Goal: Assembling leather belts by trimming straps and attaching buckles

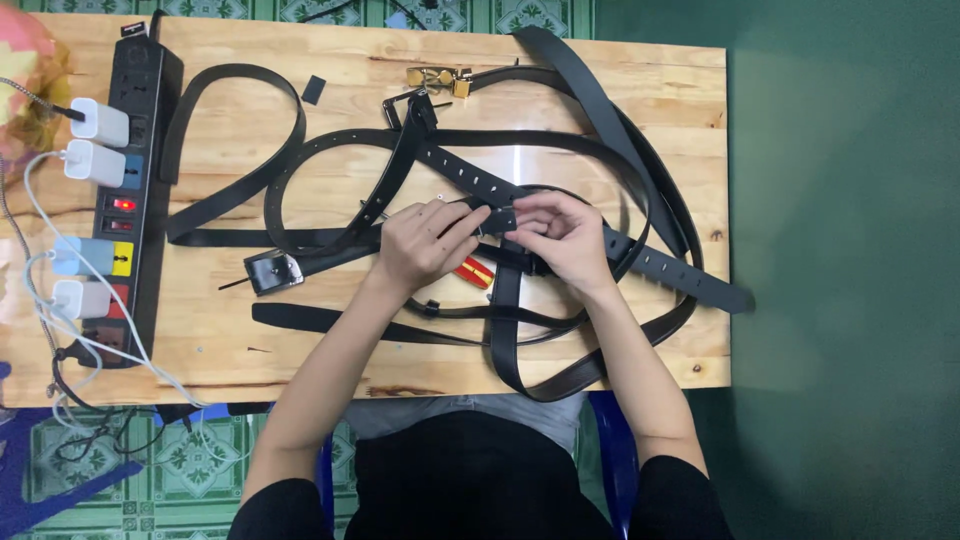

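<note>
2 hands [425, 243] [562, 237], fingers pinched on a black belt [500, 218], perhaps its buckle, hidden beneath.

left hand [420, 243] and right hand [562, 236] pinch black belt [497, 220]; wooden table [690, 90]; power strip [130, 200] left

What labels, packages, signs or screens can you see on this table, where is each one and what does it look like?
No packages, signs or screens.
Yellow label: small square sticker on the black power strip along the table's left edge, beside a white charger.
Blue label: small square sticker higher on the same strip.
Black tag: small blank rectangle lying on the wooden table, near the top.
</note>
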